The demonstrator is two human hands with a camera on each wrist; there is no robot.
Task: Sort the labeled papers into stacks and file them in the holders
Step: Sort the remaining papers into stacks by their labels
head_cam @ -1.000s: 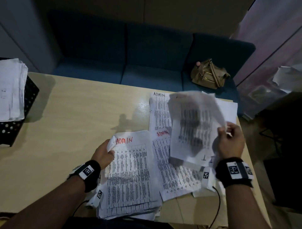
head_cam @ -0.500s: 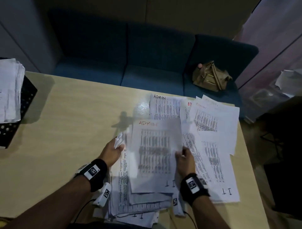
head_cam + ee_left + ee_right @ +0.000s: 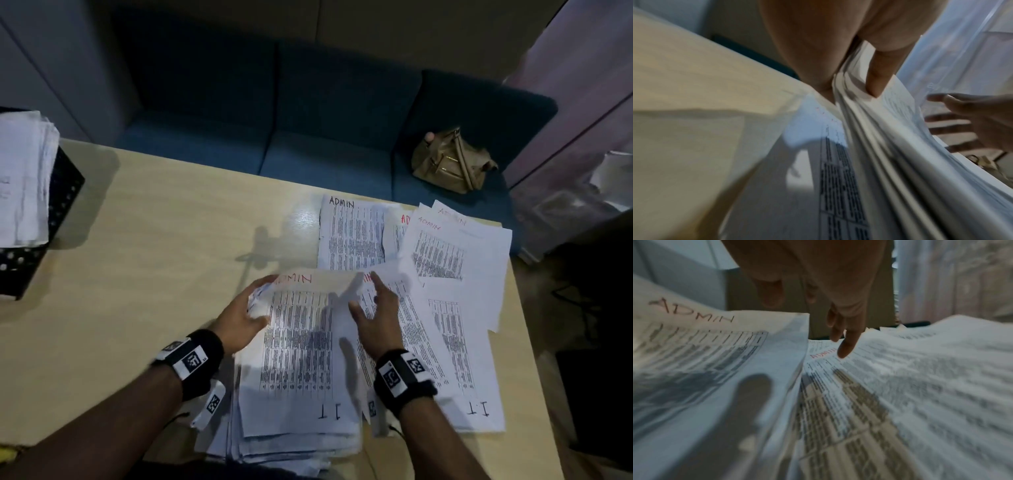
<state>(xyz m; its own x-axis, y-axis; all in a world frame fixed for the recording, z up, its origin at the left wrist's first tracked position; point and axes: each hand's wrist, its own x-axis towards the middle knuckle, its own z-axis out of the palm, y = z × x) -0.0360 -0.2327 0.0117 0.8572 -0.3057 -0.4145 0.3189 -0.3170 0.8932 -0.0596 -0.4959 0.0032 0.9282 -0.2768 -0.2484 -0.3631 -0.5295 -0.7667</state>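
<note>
A stack of printed sheets [image 3: 301, 363] lies near the table's front edge; its top sheet reads ADMIN in red and I.T at the bottom. My left hand [image 3: 255, 303] grips the stack's left edge, thumb [image 3: 877, 78] on top of several lifted sheets [image 3: 890, 146]. My right hand [image 3: 371, 301] hovers with fingers spread just right of the stack, over the spread-out loose sheets [image 3: 455, 318], holding nothing. In the right wrist view one fingertip [image 3: 845, 348] points down at a sheet marked ADMIN [image 3: 838, 386]. More ADMIN sheets [image 3: 351, 236] lie fanned farther back.
A black mesh holder [image 3: 65, 192] full of papers [image 3: 24, 178] stands at the table's left edge. Bare tabletop [image 3: 154, 257] lies between it and the stack. A blue sofa [image 3: 274, 120] with a tan bag [image 3: 452, 164] is behind. The table's right edge [image 3: 524, 342] is close to the loose sheets.
My right hand carried a sheet from the right onto the stack at my left hand, let it go, and now has moved slightly right, fingers spread. My left hand kept hold of the stack's edge.
</note>
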